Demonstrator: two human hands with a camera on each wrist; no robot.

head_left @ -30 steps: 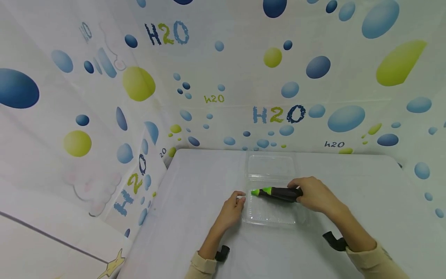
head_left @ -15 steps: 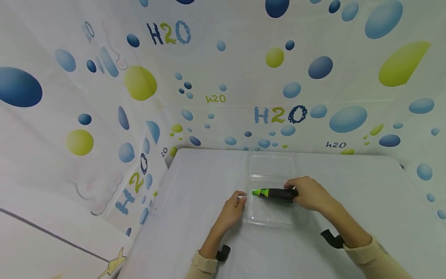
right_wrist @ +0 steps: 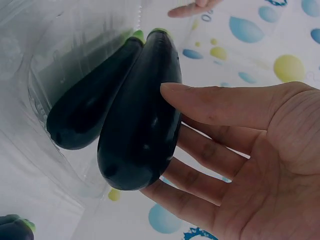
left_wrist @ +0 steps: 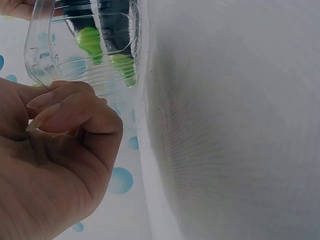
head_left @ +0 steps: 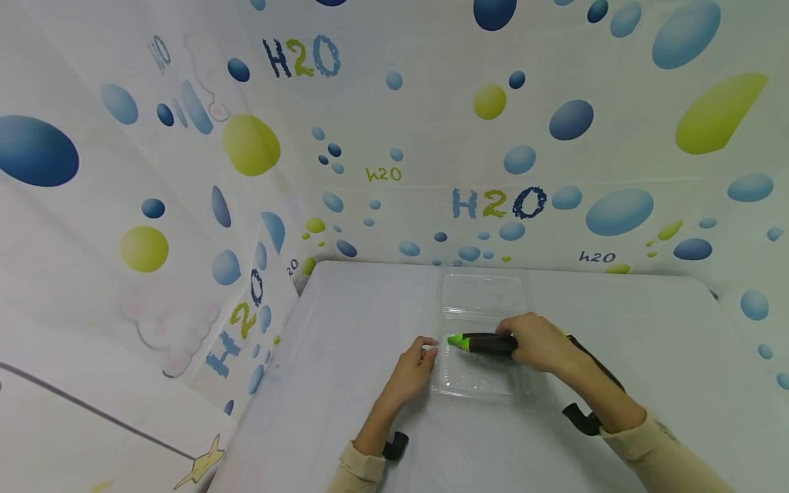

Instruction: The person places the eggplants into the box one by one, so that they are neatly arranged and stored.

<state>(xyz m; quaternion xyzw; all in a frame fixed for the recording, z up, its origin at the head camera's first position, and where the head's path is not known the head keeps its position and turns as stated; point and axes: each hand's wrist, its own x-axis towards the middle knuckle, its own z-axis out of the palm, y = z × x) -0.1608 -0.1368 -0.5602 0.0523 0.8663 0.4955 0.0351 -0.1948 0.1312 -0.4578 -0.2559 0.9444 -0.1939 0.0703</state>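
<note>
My right hand (head_left: 537, 342) holds a dark eggplant (right_wrist: 142, 120), thumb on one side and fingers behind it. A second eggplant (right_wrist: 90, 102) lies beside it in the clear plastic container (head_left: 471, 380). Their green stem ends (head_left: 456, 341) point to the container's left side, where my left hand (head_left: 414, 366) is, its curled fingers right at the rim. In the left wrist view, both eggplants show through the clear wall (left_wrist: 60, 55) just beyond those fingers (left_wrist: 82, 112).
Another eggplant (head_left: 594, 359) lies on the white table (head_left: 647, 329), partly hidden by my right forearm. The container's open lid (head_left: 481, 291) lies flat behind its base. A patterned cloth wall (head_left: 394, 123) rises behind the table.
My right hand has moved left with the eggplant, whose tip is now nearly level with the other's. An eggplant has come into view behind my right forearm. The left hand stays at the rim.
</note>
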